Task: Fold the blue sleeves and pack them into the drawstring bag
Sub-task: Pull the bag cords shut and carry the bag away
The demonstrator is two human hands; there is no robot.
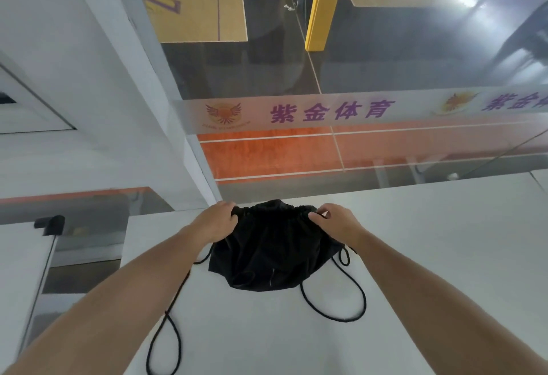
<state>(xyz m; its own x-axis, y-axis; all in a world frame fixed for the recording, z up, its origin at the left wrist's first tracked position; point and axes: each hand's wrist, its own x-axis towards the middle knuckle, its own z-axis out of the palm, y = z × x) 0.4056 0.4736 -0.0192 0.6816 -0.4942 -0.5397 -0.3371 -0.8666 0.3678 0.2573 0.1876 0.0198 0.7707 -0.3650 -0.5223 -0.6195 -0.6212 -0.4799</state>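
One black drawstring bag (272, 253) lies on the one white desk (430, 256). Two bare hands are on it, the left hand (218, 222) and the right hand (335, 222), each with its grip at one end of the gathered mouth. Two black cord loops trail from the bag: one cord loop (333, 300) on the right, one longer cord loop (166, 330) toward the near left.

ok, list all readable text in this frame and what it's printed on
"紫金体育" in purple on the frosted strip across the glass wall.
The same purple text repeats at the strip's right end, cut off by the frame edge.
Small line under the orange winged logo: too blurred to read.
Purple marking on the tan court floor: partial, unreadable.
Black fabric drawstring bag: no text visible.
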